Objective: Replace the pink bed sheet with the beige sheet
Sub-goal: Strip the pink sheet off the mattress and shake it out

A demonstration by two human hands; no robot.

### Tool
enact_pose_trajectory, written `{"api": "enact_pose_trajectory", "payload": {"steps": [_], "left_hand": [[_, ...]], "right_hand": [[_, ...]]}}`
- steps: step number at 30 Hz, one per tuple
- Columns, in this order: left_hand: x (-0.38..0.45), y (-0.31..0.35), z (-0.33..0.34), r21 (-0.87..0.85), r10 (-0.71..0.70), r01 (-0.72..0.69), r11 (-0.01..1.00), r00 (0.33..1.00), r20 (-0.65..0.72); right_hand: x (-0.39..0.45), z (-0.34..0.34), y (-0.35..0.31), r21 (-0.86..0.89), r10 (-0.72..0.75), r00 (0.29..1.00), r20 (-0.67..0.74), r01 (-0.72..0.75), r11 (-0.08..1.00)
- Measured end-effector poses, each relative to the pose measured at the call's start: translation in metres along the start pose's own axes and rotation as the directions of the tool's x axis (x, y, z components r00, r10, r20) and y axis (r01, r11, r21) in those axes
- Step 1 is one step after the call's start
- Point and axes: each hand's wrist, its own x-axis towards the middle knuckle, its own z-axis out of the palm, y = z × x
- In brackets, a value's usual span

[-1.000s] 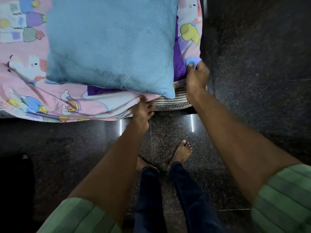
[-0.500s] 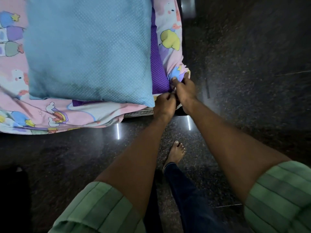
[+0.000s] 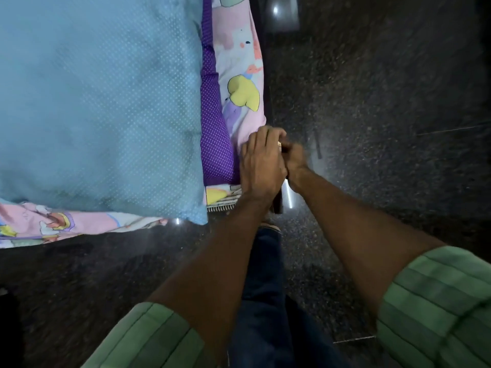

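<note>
Together, both hands meet at pink sheet corner.

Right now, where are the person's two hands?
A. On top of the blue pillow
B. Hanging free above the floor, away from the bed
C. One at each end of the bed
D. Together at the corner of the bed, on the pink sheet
D: the left hand and the right hand meet at the bed corner, on the pink sheet, beside the blue pillow.
</note>
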Motion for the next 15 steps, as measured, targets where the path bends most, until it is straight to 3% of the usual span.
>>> {"api": "enact_pose_trajectory", "payload": {"steps": [3,6,9,11,13,15], "left_hand": [[0.033,-0.014,0.006,0.11,-0.061,0.048,0.993,0.992,0.114],[0.051,-0.025,0.004,0.1,-0.099,0.081,0.992,0.976,0.193],[0.068,-0.023,-0.007,-0.005,-0.218,0.22,0.975,0.969,0.113],[0.076,-0.02,-0.012,-0.068,-0.31,0.314,0.947,0.948,0.067],[0.075,-0.018,-0.01,-0.06,-0.337,0.341,0.938,0.94,0.057],[0.072,-0.012,-0.006,-0.073,-0.367,0.37,0.926,0.929,0.042]], "right_hand": [[0.017,0.004,-0.027,0.126,0.027,0.997,-0.068,-0.018,0.992],[0.025,0.013,-0.07,0.27,0.147,0.984,0.097,-0.168,0.948],[0.039,0.009,-0.101,0.406,0.045,0.954,0.297,-0.169,0.898],[0.047,0.001,-0.111,0.501,0.051,0.943,0.329,-0.22,0.837],[0.061,-0.001,-0.113,0.48,0.124,0.959,0.254,-0.236,0.845],[0.077,0.005,-0.107,0.314,0.23,0.963,0.14,-0.263,0.912]]}}
